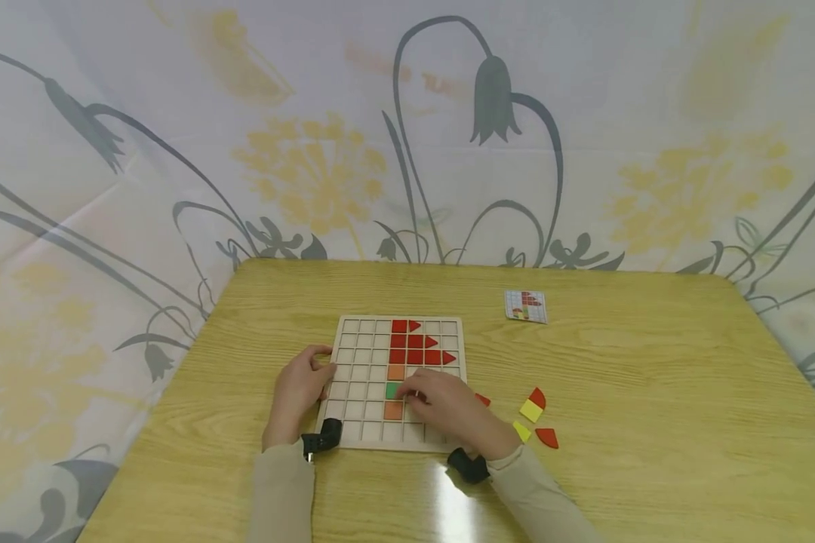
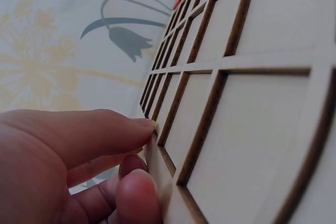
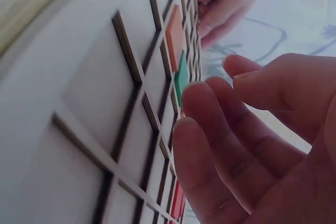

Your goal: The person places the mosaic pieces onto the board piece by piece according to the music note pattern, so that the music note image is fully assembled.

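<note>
A wooden grid board (image 1: pixel 356 392) lies flat on the table. My left hand (image 1: pixel 299 388) holds its left edge, the fingertips (image 2: pixel 144 124) against the rim in the left wrist view. Over the board's middle, my right hand (image 1: pixel 448 403) has loosely bent fingers, with nothing visible between thumb and fingers in the right wrist view. Its fingertips are close to a green square tile (image 3: pixel 181 80) set in the grid; contact is unclear. Orange tiles (image 1: pixel 396 372) sit above and below the green one. Three rows of red squares ending in red triangles (image 1: pixel 431 342) fill upper cells.
Right of the board lie loose pieces: a red quarter-round (image 1: pixel 547 437), a yellow square (image 1: pixel 532 411) touching another red piece (image 1: pixel 538 396), a yellow piece (image 1: pixel 522 431) and a partly hidden red piece (image 1: pixel 483 400). A pattern card (image 1: pixel 525 306) lies farther back.
</note>
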Available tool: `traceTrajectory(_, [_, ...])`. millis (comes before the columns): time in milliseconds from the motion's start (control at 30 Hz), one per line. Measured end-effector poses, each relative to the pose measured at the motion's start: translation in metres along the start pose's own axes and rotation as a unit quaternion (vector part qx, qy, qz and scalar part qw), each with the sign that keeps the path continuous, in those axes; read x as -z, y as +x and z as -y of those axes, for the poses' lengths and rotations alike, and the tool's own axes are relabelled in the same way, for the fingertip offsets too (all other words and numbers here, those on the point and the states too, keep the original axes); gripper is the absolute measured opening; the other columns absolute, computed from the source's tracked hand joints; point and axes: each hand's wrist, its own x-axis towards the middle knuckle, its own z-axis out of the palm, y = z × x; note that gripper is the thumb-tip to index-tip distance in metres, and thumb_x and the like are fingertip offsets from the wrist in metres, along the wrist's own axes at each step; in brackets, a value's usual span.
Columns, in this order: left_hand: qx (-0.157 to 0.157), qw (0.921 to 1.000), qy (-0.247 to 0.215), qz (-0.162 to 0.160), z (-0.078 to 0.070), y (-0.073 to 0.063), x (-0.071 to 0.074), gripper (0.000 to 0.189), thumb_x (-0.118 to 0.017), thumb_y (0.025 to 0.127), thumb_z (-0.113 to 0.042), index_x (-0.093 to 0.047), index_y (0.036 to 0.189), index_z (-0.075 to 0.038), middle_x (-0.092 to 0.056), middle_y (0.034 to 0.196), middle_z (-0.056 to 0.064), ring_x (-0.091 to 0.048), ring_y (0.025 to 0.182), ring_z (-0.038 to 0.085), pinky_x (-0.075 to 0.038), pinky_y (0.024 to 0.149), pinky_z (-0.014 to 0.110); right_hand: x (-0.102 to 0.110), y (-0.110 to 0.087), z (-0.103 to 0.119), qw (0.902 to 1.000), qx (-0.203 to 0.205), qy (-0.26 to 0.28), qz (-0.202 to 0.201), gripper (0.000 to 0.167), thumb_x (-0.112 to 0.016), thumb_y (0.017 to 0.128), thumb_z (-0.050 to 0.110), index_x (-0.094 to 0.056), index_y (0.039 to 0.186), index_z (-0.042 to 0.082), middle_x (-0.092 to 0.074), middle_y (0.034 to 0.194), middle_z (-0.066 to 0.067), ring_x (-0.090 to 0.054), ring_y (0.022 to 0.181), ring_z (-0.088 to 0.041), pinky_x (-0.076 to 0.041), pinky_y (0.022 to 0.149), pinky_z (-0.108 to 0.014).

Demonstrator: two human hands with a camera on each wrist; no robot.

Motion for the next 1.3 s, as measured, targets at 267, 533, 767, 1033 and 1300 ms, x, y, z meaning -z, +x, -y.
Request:
traceTrajectory(267, [-0.002,1.0,0.002,-0.002,-0.001,0.0,0.0,0.036,-0.056,0.086,-0.02,-0.052,0.121,-0.013,-0.055,0.074,0.003,-0.052,0.046,0.014,-0.035,0.045,0.027,0.011,-0.007,-0.004,0.9997,-0.02,0.003,0.015,0.015,-0.053,0.087,0.017,-0.066,0.094,0.019,-0.055,0.084,0.011,-0.048,0.073,-0.004,-0.042,0.065,-0.022])
traceTrajectory(533, [0.0,1.0,0.004,-0.006,-0.001,-0.001,0.0,0.037,-0.055,0.085,-0.021,-0.052,0.121,-0.013,-0.055,0.074,0.003,-0.053,0.046,0.014,-0.036,0.047,0.027,0.027,-0.023,-0.012,0.9982,-0.051,0.0,0.031,0.013,-0.055,0.088,0.02,-0.065,0.096,0.018,-0.053,0.085,0.013,-0.049,0.074,-0.003,-0.043,0.065,-0.023])
traceTrajectory(767, [-0.004,1.0,0.003,-0.007,0.001,0.001,-0.001,0.036,-0.055,0.086,-0.021,-0.052,0.121,-0.013,-0.054,0.073,0.003,-0.052,0.045,0.015,-0.036,0.047,0.028,0.039,-0.037,-0.02,0.9971,-0.071,-0.008,0.027,0.012,-0.058,0.086,0.019,-0.065,0.095,0.018,-0.053,0.084,0.014,-0.049,0.073,-0.003,-0.043,0.064,-0.023])
traceTrajectory(1033, [-0.002,0.9999,0.003,-0.014,0.0,0.0,0.002,0.035,-0.056,0.085,-0.021,-0.053,0.12,-0.015,-0.054,0.074,0.003,-0.052,0.045,0.015,-0.036,0.046,0.028,0.048,-0.051,-0.031,0.9968,-0.075,-0.021,0.018,0.011,-0.058,0.086,0.019,-0.065,0.095,0.017,-0.053,0.085,0.014,-0.05,0.074,-0.001,-0.044,0.065,-0.023])
traceTrajectory(1300, [-0.002,0.9999,-0.008,-0.007,0.002,0.0,-0.002,0.035,-0.056,0.085,-0.021,-0.053,0.12,-0.015,-0.054,0.076,0.003,-0.052,0.045,0.015,-0.037,0.045,0.027,0.06,-0.076,-0.043,0.9949,-0.099,-0.008,0.017,0.013,-0.059,0.086,0.017,-0.065,0.097,0.018,-0.052,0.083,0.016,-0.049,0.073,-0.001,-0.044,0.064,-0.024])
